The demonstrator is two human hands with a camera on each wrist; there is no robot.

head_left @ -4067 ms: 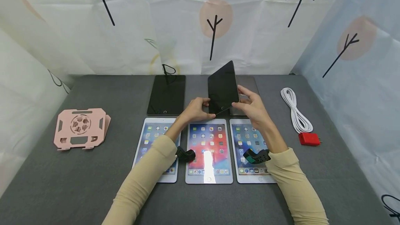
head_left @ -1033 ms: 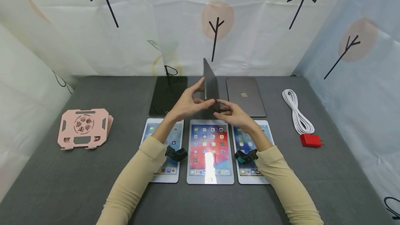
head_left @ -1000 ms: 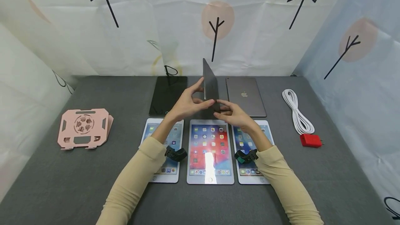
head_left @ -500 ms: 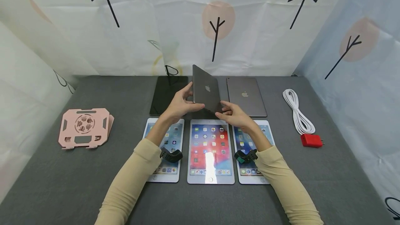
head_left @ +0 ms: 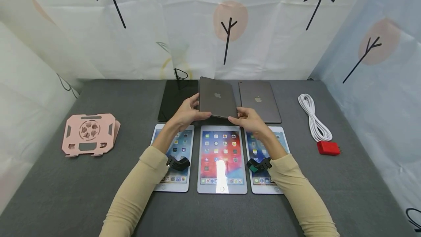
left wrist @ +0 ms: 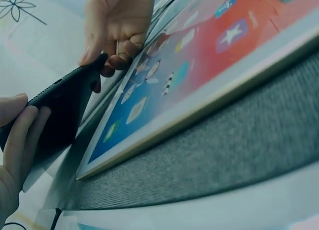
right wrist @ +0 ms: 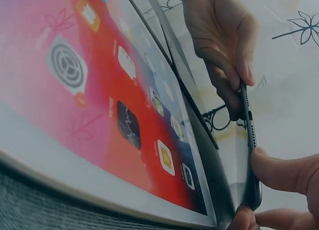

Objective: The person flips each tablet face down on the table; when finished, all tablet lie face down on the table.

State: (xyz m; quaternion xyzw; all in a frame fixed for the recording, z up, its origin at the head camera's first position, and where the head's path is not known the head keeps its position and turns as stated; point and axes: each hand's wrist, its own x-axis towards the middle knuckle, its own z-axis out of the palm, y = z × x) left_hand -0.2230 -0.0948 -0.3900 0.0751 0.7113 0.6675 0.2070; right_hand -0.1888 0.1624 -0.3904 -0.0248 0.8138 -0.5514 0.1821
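Pinching just edges, the fingers of your left hand and right hand could slip, dropping the gray tablet onto the mid-frame white tablet.

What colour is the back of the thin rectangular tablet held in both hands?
The tablet's back is dark grey, best seen in the head view.

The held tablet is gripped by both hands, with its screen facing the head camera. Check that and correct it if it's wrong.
Not the screen: in the head view, the held tablet turns its back, with the apple logo, to the camera. The left hand and right hand do both grip it.
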